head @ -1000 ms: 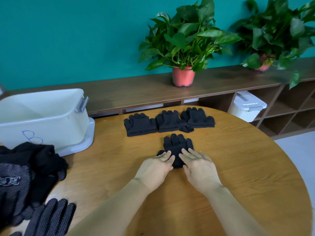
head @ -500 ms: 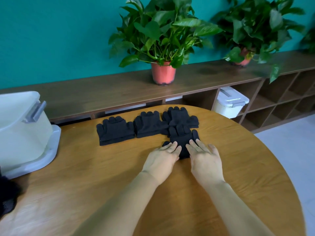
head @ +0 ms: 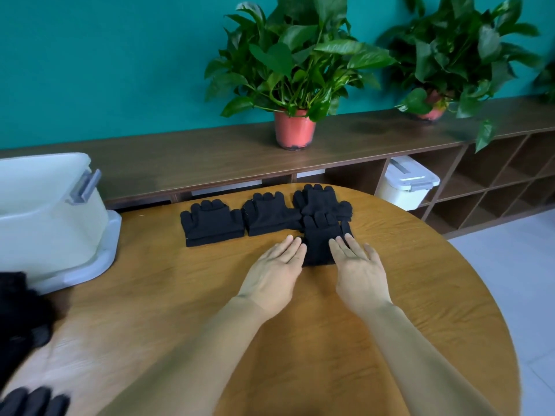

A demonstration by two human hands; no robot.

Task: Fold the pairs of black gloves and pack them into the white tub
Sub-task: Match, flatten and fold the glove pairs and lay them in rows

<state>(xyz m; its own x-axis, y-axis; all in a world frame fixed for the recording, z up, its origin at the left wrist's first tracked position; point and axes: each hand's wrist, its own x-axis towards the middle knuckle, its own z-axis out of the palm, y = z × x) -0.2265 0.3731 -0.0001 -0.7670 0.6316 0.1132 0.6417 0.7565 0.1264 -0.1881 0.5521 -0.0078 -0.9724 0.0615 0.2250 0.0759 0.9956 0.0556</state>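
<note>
Head view: both hands lie flat with straight fingers, gripping nothing, the left hand (head: 276,265) and right hand (head: 357,265) flanking a folded pair (head: 319,244) at centre frame, fingertips at its side edges. Its glove tips overlap the rightmost of three folded pairs (head: 271,217) lined up just above it. Pushing it farther up the frame could probably shove that neighbour askew, and the soft knit may spring open once the hands let go. The white tub (head: 45,211) sits at the left edge, well apart from the folded pairs, so each carry risks a bundle unfolding. The tub is cut off by the frame and its inside hardly shows, so its contents cannot be told. The unfolded gloves (head: 18,310) at lower left are cropped and blurred, and cannot be counted.
</note>
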